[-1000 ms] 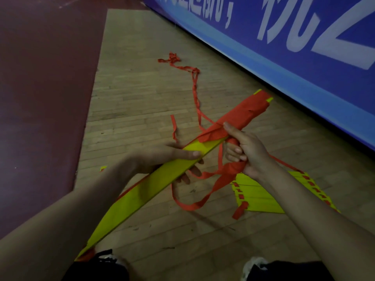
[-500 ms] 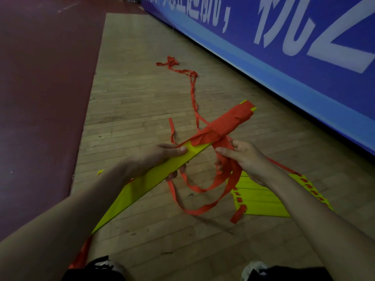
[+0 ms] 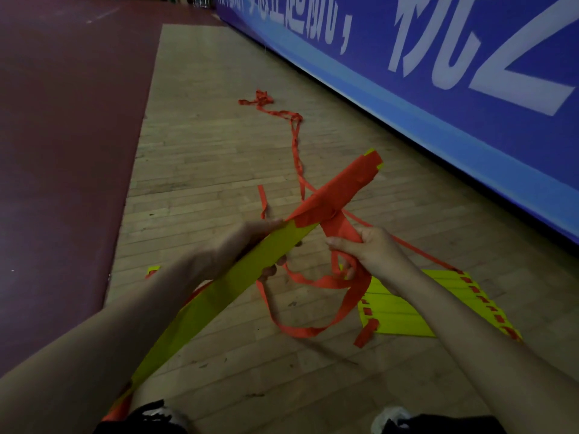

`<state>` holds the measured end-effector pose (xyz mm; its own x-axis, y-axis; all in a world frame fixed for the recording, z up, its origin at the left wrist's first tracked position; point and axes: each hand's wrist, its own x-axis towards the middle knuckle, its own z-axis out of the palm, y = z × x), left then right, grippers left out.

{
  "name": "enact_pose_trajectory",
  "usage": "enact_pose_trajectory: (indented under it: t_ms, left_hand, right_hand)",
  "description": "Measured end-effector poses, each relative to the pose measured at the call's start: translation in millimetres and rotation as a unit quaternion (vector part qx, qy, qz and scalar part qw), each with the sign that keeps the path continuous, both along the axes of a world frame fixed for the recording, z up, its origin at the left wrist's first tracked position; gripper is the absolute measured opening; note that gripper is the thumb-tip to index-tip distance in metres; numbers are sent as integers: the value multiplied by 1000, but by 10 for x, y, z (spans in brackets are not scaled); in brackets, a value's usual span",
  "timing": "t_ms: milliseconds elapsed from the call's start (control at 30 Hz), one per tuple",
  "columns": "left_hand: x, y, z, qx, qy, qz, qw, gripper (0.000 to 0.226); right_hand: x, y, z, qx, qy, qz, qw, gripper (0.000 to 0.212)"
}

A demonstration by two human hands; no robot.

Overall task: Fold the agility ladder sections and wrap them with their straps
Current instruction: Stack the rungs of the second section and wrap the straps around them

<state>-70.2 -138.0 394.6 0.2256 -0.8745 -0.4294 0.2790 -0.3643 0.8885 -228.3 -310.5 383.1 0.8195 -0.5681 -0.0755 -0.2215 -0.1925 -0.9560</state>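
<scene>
Head view: left hand (image 3: 233, 249) grips the folded ladder bundle (image 3: 219, 299) mid-length, in the air above the wooden floor (image 3: 203, 151); right hand (image 3: 374, 250) clutches the red strap (image 3: 341, 230) just below the wrapped far end. Risks, as judged: the slack loop (image 3: 300, 332) hanging beneath could knot or catch fingers; the trailing strap (image 3: 296, 142) on the floor may tangle when drawn in; a loose turn could slide off the end. Bundle's long axis runs diagonally, near end low at the person's left, far end raised, pointing forward-right toward the blue banner (image 3: 470, 98)

folded yellow ladder bundle (image 3: 238, 277) tilted, far end wrapped in orange strap (image 3: 340, 195); second folded section (image 3: 404, 308) flat on floor.
</scene>
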Motion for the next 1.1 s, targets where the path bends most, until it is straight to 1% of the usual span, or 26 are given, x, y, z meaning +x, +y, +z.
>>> enact_pose_trajectory:
  t_ms: [67,133,233,300,333,400,500,567,633,733,767,800,833,900,967,1000,1067,1100]
  left_hand:
    - [-30,-17,9,15,-5,-4,1000,55]
    - [-89,-41,47,31,-36,-2,999,47]
    - [-192,-78,121,37,-133,18,990,27]
    - [-238,-110,125,32,-206,31,977,20]
    - [-261,-130,122,24,-239,37,970,21]
    - [-310,-170,113,-1,-281,51,959,32]
    - [-384,-205,135,-21,-340,69,938,35]
    - [-413,-200,129,9,-426,79,901,45]
    - [-427,-186,88,28,-512,88,854,51]
    - [-473,-166,37,28,-617,98,780,55]
    - [-467,-165,19,24,-643,100,759,56]
    - [-457,-163,10,16,-656,103,747,56]
    - [-443,-162,7,7,-649,107,753,56]
    - [-415,-165,35,-7,-595,124,794,54]
    - [-381,-184,88,5,-529,120,840,50]
    - [-358,-187,114,10,-481,107,870,46]
    - [-300,-175,157,-6,-352,66,934,40]
    - [-270,-157,173,-12,-293,36,955,38]
  right_hand:
    - [12,5,-2,-26,11,-18,999,21]
    - [22,10,15,-42,8,-31,999,28]
    - [30,26,53,-72,-1,-32,997,31]
    - [32,39,93,-91,3,-33,995,35]
    - [36,44,118,-95,4,-35,995,38]
    - [37,60,186,-91,-4,-51,995,43]
    - [36,98,247,-71,-4,-82,994,58]
    - [47,114,242,-70,2,-101,992,62]
    - [69,112,217,-56,-1,-113,992,58]
    - [104,102,161,26,-17,-114,993,51]
    - [116,103,149,64,-27,-113,991,52]
    - [126,103,140,103,-40,-110,988,53]
    - [132,101,140,142,-58,-105,983,51]
    - [125,92,158,188,-90,-86,974,42]
    - [100,78,177,190,-102,-66,974,37]
    - [83,71,185,186,-103,-57,975,35]
    - [52,57,196,181,-110,-41,976,32]
    - [36,55,207,179,-114,-31,977,31]
